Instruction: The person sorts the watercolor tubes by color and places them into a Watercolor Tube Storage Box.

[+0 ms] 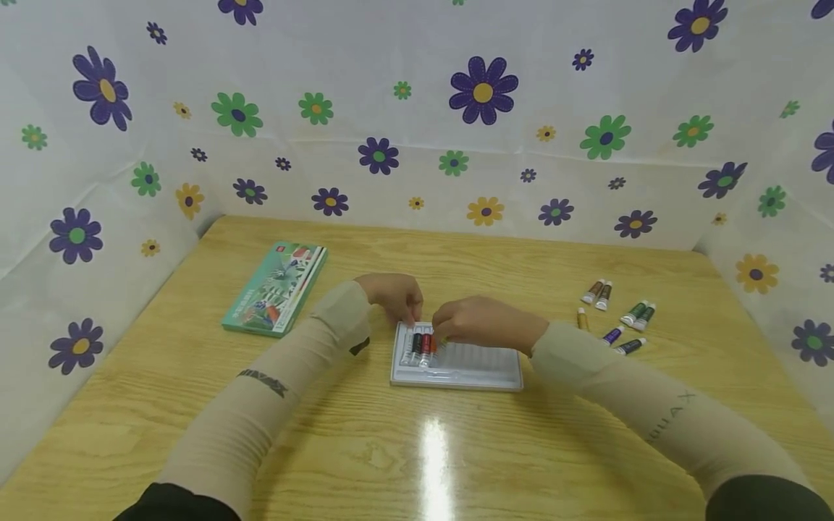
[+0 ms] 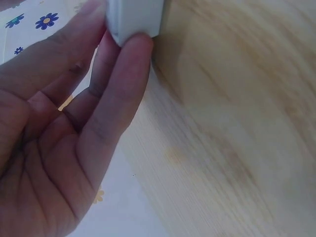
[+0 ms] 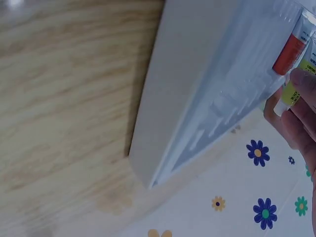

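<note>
A white plastic tray (image 1: 495,380) with moulded slots lies on the wooden table in front of me. My left hand (image 1: 396,295) holds its far left corner between thumb and fingers; the tray's white edge (image 2: 138,19) shows at those fingertips. Over the slots, my right hand (image 1: 485,322) pinches a yellow-labelled paint tube (image 3: 290,95), its white cap pointing away from me. Beside that tube an orange-red paint tube (image 3: 289,55) lies in the tray. Further left in the tray are a red tube (image 1: 426,343), a black tube (image 1: 417,344) and a pale tube at the left end.
Loose paint tubes lie at the right: two brown tubes (image 1: 604,295), two green tubes (image 1: 633,312), an ochre tube (image 1: 582,318), a purple tube (image 1: 612,336) and a dark tube (image 1: 630,346). A teal illustrated box (image 1: 274,289) lies at the left. Flower-patterned white sheeting (image 1: 417,195) surrounds the table.
</note>
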The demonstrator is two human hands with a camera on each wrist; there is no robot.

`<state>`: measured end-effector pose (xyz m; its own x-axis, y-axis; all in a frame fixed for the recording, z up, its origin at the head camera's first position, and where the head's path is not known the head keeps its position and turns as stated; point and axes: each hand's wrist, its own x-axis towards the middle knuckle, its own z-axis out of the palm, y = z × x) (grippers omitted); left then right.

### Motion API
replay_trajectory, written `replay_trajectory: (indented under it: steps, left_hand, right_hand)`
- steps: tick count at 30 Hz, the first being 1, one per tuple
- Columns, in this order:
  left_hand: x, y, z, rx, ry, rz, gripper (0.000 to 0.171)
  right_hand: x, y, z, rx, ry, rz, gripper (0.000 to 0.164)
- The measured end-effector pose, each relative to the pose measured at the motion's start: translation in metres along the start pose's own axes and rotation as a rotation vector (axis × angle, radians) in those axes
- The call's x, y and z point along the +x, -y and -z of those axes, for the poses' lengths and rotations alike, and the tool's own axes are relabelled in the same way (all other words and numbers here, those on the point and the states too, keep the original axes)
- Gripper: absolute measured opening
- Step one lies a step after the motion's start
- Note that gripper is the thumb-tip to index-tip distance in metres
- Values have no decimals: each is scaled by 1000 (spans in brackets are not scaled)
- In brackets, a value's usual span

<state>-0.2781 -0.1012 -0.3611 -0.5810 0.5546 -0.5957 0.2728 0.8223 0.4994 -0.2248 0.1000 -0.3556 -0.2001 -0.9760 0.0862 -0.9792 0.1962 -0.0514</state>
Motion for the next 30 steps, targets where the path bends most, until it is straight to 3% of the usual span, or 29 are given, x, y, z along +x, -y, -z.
replay_trajectory:
  steps: [20,30]
  left_hand:
    - [0,-1,1,-13,9,-8,6]
    - [-2,-4,0,2,19,8,6]
  right_hand:
    - [7,3,-12,24,14,43,12]
    - [3,-1,-13,-4,13,-1,17]
